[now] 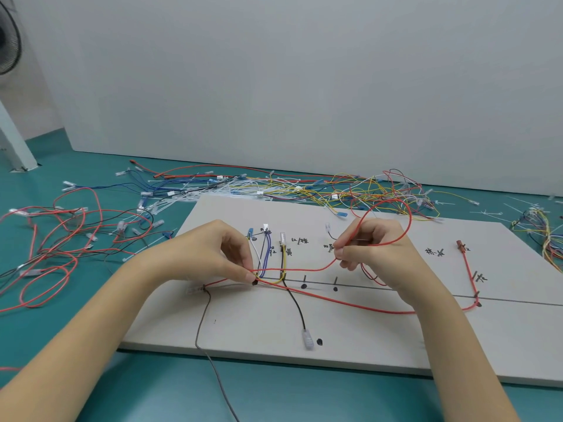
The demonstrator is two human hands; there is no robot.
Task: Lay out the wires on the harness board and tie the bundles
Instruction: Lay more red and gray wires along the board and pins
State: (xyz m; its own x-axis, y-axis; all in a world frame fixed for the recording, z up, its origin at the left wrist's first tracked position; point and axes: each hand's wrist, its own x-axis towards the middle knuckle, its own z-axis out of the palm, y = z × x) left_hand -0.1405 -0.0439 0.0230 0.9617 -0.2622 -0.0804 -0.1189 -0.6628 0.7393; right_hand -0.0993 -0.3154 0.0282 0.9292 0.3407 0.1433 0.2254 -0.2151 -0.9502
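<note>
L hand (210, 251) pinching red wire (304, 269) at board (365, 345) mid; R hand (374, 254) pinching loop. Keep taut, lay along line.

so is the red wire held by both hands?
Yes: the left hand pinches the red wire at the board's line, the right hand pinches it further along.

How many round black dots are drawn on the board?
3 black dots: two below the long line, between left hand and right hand; one beside the clear connector near the board's front edge. Marks at left fingertips and line's right end unclear; hands may hide more.
</note>
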